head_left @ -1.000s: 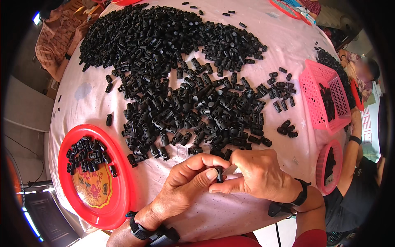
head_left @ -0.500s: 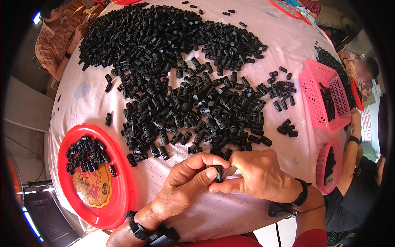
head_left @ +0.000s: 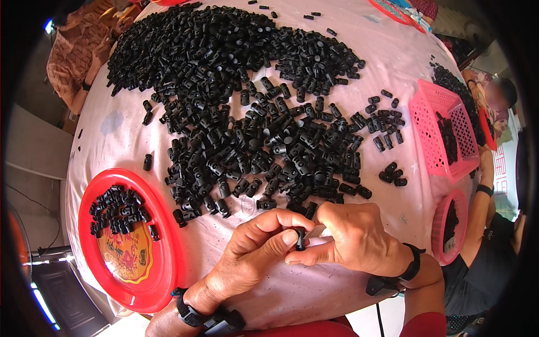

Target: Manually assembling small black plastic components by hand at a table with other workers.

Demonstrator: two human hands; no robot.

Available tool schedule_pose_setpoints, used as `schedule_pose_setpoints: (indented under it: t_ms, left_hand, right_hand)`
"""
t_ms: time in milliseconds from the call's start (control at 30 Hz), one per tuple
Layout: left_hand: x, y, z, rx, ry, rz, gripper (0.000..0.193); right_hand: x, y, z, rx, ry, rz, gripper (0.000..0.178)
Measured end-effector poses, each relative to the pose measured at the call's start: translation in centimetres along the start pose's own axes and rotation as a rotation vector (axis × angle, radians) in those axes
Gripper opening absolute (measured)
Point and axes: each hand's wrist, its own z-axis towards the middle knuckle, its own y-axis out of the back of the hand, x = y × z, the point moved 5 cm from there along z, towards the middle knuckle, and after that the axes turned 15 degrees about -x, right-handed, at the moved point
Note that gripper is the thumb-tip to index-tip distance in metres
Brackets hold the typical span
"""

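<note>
Near the table's front edge, my left hand (head_left: 255,244) pinches a small black cord lock (head_left: 300,241) between thumb and fingertips, holding it roughly upright. My right hand (head_left: 359,238) is closed close beside it, the thumb pointing at the cord lock. A thin pale flat piece (head_left: 318,231), perhaps a blade, shows between that hand's index finger and thumb; its kind is not clear. Just beyond both hands spreads a large heap of black cord locks (head_left: 264,140). More of them lie on a red round tray (head_left: 168,269) to my left.
On the right stand a pink slotted basket (head_left: 429,132) and a round pink basket (head_left: 441,236), each with black pieces inside. A pink cloth covers the table (head_left: 320,286). Other people sit at the far left (head_left: 78,62) and at the right (head_left: 477,269).
Both hands stay almost in place, and the pale piece shows a little more beside the cord lock. At the far left, the other person's arm has shifted slightly.
</note>
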Motion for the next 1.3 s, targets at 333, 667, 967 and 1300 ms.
schedule_pose_setpoints:
  t_ms: [333,667,967,1300]
  left_hand:
    - [-0.07,-0.1,0.14,-0.016,-0.002,-0.011,0.021]
    - [0.16,-0.09,0.14,-0.002,-0.054,0.017,0.021]
    - [-0.17,-0.16,0.1,0.026,-0.031,0.034,0.02]
    - [-0.15,-0.05,-0.11,0.014,0.022,0.0,0.021]
  right_hand:
    - [0.04,0.04,-0.04,-0.003,0.004,-0.008,0.058]
    - [0.07,-0.08,-0.07,0.014,0.012,-0.013,0.057]
    - [0.08,-0.16,-0.32,0.053,0.074,-0.063,0.055]
    - [0.12,0.0,-0.07,-0.006,-0.001,0.027,0.059]
